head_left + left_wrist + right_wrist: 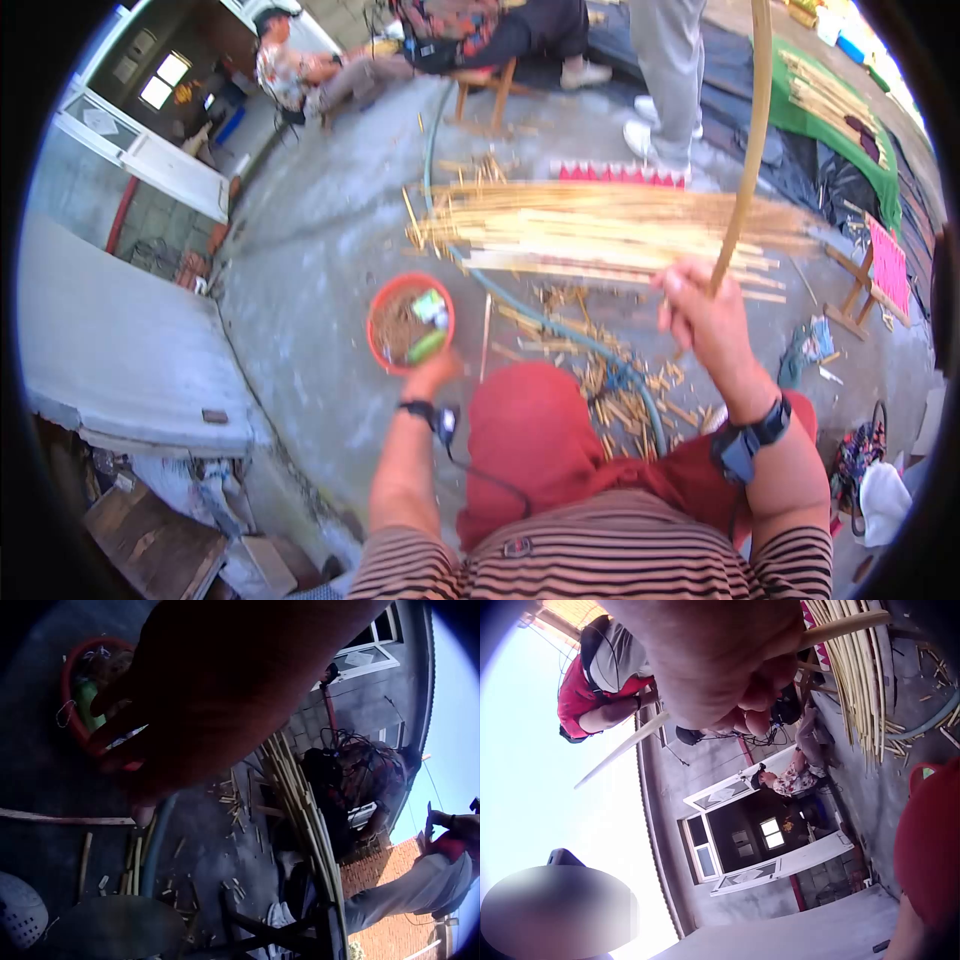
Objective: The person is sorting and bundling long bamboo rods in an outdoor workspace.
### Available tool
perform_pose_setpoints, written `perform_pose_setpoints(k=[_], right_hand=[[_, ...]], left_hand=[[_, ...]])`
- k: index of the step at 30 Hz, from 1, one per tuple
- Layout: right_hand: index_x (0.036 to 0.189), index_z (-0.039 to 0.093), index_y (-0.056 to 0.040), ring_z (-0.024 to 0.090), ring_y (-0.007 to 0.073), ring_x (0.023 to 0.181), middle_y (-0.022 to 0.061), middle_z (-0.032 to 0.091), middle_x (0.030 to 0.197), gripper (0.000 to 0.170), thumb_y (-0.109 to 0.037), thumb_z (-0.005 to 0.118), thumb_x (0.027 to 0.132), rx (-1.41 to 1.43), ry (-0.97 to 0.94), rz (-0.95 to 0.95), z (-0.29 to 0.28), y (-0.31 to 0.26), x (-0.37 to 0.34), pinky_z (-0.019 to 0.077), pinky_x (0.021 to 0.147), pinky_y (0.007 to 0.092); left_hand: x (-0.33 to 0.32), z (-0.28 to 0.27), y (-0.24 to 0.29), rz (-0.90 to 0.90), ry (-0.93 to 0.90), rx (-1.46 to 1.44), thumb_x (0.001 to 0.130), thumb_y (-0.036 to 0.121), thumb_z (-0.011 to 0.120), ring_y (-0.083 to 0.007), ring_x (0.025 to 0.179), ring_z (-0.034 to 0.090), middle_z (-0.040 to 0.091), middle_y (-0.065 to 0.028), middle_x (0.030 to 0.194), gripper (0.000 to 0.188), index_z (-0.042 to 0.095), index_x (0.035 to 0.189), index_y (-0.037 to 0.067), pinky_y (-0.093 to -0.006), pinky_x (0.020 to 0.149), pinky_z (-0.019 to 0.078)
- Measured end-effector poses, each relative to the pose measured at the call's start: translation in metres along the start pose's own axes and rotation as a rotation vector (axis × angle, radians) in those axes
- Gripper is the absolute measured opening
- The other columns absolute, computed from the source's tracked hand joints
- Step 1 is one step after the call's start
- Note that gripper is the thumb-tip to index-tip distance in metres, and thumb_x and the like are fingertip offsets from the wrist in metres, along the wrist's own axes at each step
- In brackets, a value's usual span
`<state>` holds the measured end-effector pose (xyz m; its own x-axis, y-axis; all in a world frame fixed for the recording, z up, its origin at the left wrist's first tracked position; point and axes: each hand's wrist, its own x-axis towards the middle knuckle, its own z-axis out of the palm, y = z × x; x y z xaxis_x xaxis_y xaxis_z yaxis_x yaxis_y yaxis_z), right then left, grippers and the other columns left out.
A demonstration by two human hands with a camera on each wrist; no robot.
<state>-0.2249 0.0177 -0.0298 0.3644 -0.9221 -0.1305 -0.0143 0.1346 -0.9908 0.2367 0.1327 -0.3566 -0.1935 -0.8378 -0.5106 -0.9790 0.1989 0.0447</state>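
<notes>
My right hand (705,315) grips a long, pale wooden stick (752,130) that rises steeply past the top of the head view. In the right wrist view the stick (847,628) passes through the curled fingers and comes out on the far side. My left hand (435,372) is at the near rim of a red-orange bucket (374,345), slightly blurred. The left wrist view has its fingers (120,742) spread and fairly straight beside the bucket, with nothing between them. Inside the bucket are brown debris, a green item (427,347) and a light green-and-white packet (429,304).
A wide pile of pale sticks (560,235) lies ahead on the concrete. Short cut pieces (630,410) and a grey-blue hose (540,318) are near my knees. A person in grey trousers (668,80) stands beyond the pile. A pink-topped stool (886,268) is at right.
</notes>
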Motion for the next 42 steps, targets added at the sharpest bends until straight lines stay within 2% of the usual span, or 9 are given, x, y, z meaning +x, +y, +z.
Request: perform_pose_setpoints(k=[2, 6, 9, 17, 24, 29, 35, 39, 42], right_hand=[[0.093, 0.06, -0.0015, 0.048, 0.0053, 0.04, 0.0056, 0.061, 0.064, 0.019, -0.019, 0.052, 0.093, 0.155, -0.052, 0.029, -0.004, 0.007, -0.007, 0.0323, 0.036, 0.0173], [0.095, 0.059, -0.0015, 0.053, 0.006, 0.043, 0.0062, 0.062, 0.066, 0.021, -0.021, 0.05, 0.095, 0.176, -0.081, 0.095, -0.007, 0.015, -0.01, 0.0338, 0.036, 0.0155], [0.095, 0.059, -0.0016, 0.053, 0.0057, 0.045, 0.006, 0.062, 0.068, 0.022, -0.021, 0.049, 0.096, 0.17, -0.057, 0.111, -0.008, 0.02, -0.008, 0.0346, 0.037, 0.015], [0.094, 0.058, -0.0027, 0.054, 0.0061, 0.048, 0.0049, 0.061, 0.068, 0.022, -0.022, 0.048, 0.097, 0.096, -0.074, 0.129, -0.003, 0.022, -0.001, 0.0364, 0.041, 0.0159], [0.095, 0.059, -0.0031, 0.053, 0.005, 0.051, 0.0032, 0.06, 0.069, 0.02, -0.021, 0.05, 0.096, 0.078, -0.106, 0.088, -0.001, 0.017, -0.007, 0.0365, 0.044, 0.0161], [0.097, 0.058, -0.0029, 0.047, 0.0035, 0.048, 0.0023, 0.06, 0.068, 0.015, -0.017, 0.053, 0.094, 0.056, -0.177, 0.041, 0.004, 0.013, -0.013, 0.0354, 0.044, 0.0164], [0.106, 0.054, -0.0031, 0.047, 0.0034, 0.054, 0.0027, 0.061, 0.077, 0.018, -0.016, 0.053, 0.094, 0.062, -0.274, -0.092, 0.016, 0.016, -0.024, 0.037, 0.048, 0.0174], [0.108, 0.055, -0.004, 0.056, 0.0086, 0.063, 0.0046, 0.061, 0.084, 0.02, -0.019, 0.05, 0.095, 0.214, -0.222, -0.201, 0.016, 0.029, -0.012, 0.046, 0.057, 0.0211], [0.112, 0.052, -0.0039, 0.06, 0.0127, 0.068, 0.0084, 0.061, 0.09, 0.024, -0.021, 0.048, 0.096, 0.27, -0.26, -0.197, 0.009, 0.029, -0.008, 0.0497, 0.062, 0.0231]], left_hand=[[0.002, 0.104, 0.004, -0.22, -0.258, -0.342, 0.081, 0.035, 0.056, -0.0365, 0.103, 0.059, 0.06, -0.0206, 0.113, 0.043, 0.064, 0.108, 0.002, -0.0454, 0.092, 0.0449], [-0.004, 0.194, 0.059, -0.66, 0.043, -0.758, 0.084, 0.039, 0.05, -0.0339, 0.107, 0.058, 0.062, -0.0188, 0.11, 0.043, 0.065, 0.099, 0.001, -0.0441, 0.088, 0.0481], [-0.009, 0.157, 0.085, -0.844, 0.021, -0.745, 0.084, 0.04, 0.05, -0.0347, 0.105, 0.059, 0.063, -0.0175, 0.109, 0.043, 0.066, 0.1, 0.003, -0.0443, 0.086, 0.0487], [-0.036, 0.054, 0.126, -0.751, 0.019, -0.807, 0.085, 0.042, 0.049, -0.0374, 0.103, 0.059, 0.063, -0.0193, 0.105, 0.044, 0.064, 0.105, 0.006, -0.0447, 0.084, 0.0491], [-0.031, 0.195, 0.067, -0.558, 0.205, -0.975, 0.085, 0.029, 0.055, -0.0315, 0.09, 0.065, 0.066, -0.0187, 0.094, 0.03, 0.064, 0.095, 0.002, -0.041, 0.075, 0.0517], [-0.118, -0.013, 0.113, -0.608, 0.348, -1.692, 0.084, 0.006, 0.057, -0.0181, 0.086, 0.064, 0.066, -0.0107, 0.087, 0.01, 0.059, 0.094, 0.002, -0.0313, 0.073, 0.0532], [-0.148, -0.23, 0.116, 0.018, 1.024, -1.66, 0.087, 0.0, 0.051, -0.0223, 0.089, 0.065, 0.064, -0.0144, 0.096, 0.017, 0.052, 0.104, 0.0, -0.0366, 0.079, 0.0561], [-0.14, -0.344, 0.177, 0.459, 0.773, -1.807, 0.083, 0.001, 0.056, -0.0278, 0.093, 0.064, 0.063, -0.0172, 0.098, 0.018, 0.053, 0.101, 0.003, -0.039, 0.079, 0.0552], [-0.097, -0.361, 0.243, 0.457, 0.465, -1.565, 0.083, 0.004, 0.058, -0.0255, 0.104, 0.059, 0.061, -0.0146, 0.106, 0.023, 0.056, 0.105, 0.002, -0.0409, 0.092, 0.0477]])
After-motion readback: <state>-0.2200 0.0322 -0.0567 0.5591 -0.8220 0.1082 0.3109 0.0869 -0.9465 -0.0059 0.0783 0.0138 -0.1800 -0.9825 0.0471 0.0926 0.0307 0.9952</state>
